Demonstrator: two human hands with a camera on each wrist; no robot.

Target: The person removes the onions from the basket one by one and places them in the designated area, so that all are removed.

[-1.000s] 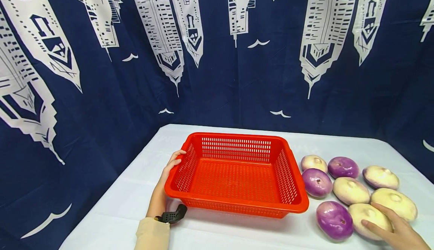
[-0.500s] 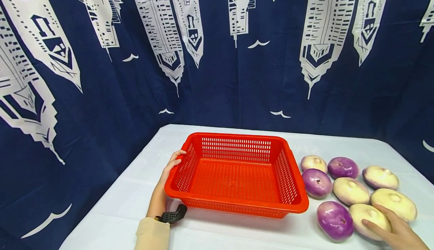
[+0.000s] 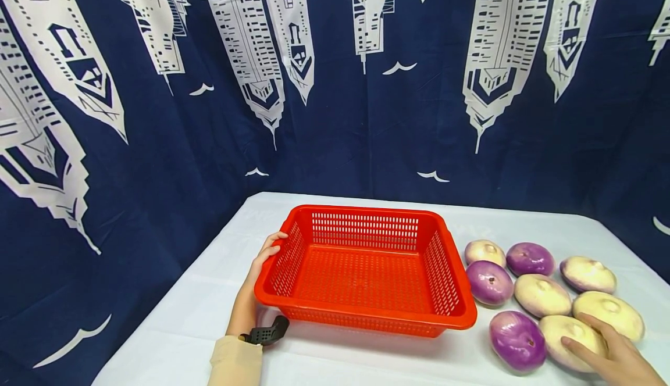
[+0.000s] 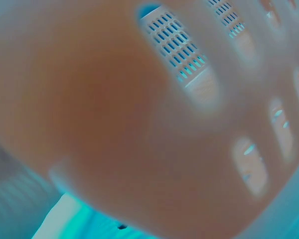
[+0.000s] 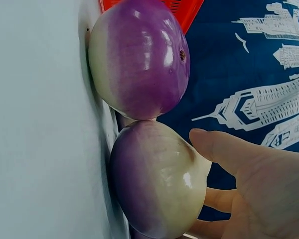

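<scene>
A red plastic basket [image 3: 361, 281] with slotted walls stands in the middle of the table. My left hand [image 3: 263, 258] holds its left side, fingertips bent over the rim and thumb hidden. A blurred slotted wall fills much of the left wrist view. At the lower right, my right hand [image 3: 615, 351] grips a cream-topped turnip [image 3: 567, 339]. Its thumb and fingers lie around the pale upper part; the right wrist view shows that turnip [image 5: 154, 184] purple toward the table. Close beside it sits a purple turnip [image 3: 517, 339].
Several more turnips lie right of the basket, among them a purple one [image 3: 489, 282], a cream one [image 3: 542, 295] and a large cream one [image 3: 609, 313] just behind the right hand. A white cloth [image 3: 183, 322] covers the table. A navy curtain [image 3: 340, 130] with white buildings hangs behind.
The right thumb and fingers have shifted very slightly to the right on the turnip. The left hand and basket have stayed still.
</scene>
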